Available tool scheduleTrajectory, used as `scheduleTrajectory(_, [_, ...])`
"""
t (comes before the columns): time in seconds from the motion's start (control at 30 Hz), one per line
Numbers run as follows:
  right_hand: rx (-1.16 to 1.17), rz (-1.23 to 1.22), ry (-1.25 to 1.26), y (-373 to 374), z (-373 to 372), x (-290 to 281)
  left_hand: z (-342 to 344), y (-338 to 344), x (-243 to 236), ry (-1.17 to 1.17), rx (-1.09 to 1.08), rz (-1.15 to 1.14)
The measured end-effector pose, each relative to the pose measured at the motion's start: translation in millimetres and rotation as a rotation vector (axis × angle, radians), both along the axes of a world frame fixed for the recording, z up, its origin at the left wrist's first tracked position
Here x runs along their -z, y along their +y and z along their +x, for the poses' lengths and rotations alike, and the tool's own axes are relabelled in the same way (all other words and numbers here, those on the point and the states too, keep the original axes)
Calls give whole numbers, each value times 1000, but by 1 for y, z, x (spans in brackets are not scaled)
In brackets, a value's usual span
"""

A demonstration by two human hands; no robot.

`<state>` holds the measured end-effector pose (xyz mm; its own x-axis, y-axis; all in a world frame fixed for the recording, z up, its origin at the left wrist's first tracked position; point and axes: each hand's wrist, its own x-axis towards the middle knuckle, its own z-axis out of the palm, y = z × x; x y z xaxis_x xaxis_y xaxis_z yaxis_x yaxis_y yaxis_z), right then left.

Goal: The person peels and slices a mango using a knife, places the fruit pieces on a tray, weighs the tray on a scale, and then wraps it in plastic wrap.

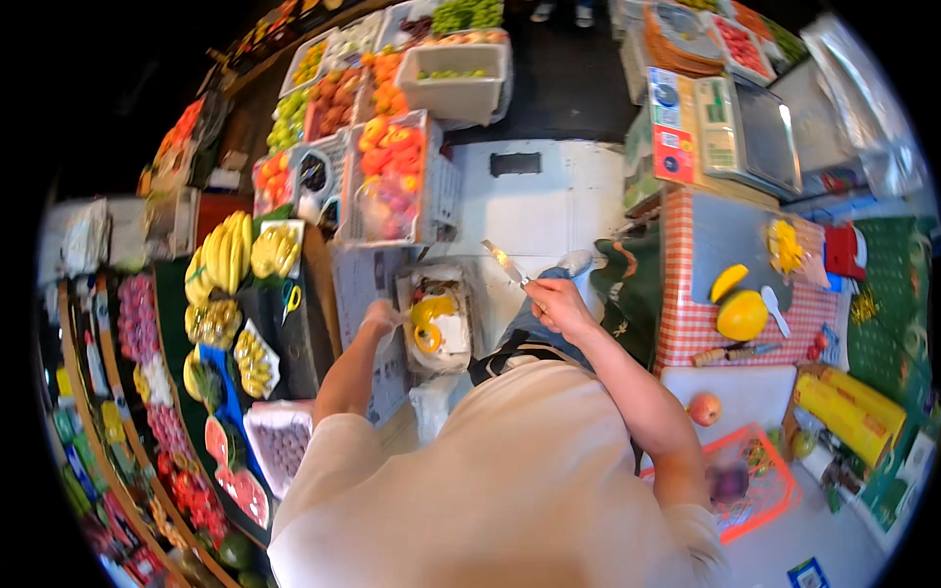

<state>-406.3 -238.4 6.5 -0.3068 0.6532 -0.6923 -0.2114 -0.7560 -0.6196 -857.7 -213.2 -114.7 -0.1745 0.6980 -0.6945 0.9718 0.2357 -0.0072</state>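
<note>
My right hand [557, 302] is closed round the handle of a knife [502, 259], held in front of my body with its blade pointing up and left. To the left, my left hand [380, 316] is beside the rim of a lined waste bin [466, 345]; its fingers are blurred, so their pose is unclear. Yellow peels [429, 312] lie inside that bin. On the checked table at right rest a peeled-looking yellow mango [742, 316], a cut mango piece [728, 282] and a white spoon-like tool [776, 312]. A second knife [735, 354] lies near the table's front edge.
Bananas [235, 251] and other packed fruit line the left stand. Fruit crates [431, 186] stand ahead at left. At right are a scale [760, 132], a bag of yellow pieces [784, 245], an apple [705, 409] and an orange-red basket [790, 490].
</note>
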Motion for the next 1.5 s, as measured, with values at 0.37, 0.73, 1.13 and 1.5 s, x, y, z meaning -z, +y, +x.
scheduleTrajectory(0.37, [1085,60,-284,-64,117,-3,443,151,-32,-691,790,255])
scheduleTrajectory(0.73, [1782,-117,-491,-73,87,6,782,105,-79,-724,2492,179])
scheduleTrajectory(1.13, [1547,-471,-1057,-30,101,63,709,157,-75,-801,2075,-99])
scheduleTrajectory(1.5, [1656,-279,-763,-37,114,111,699,160,-80,-760,2108,-56])
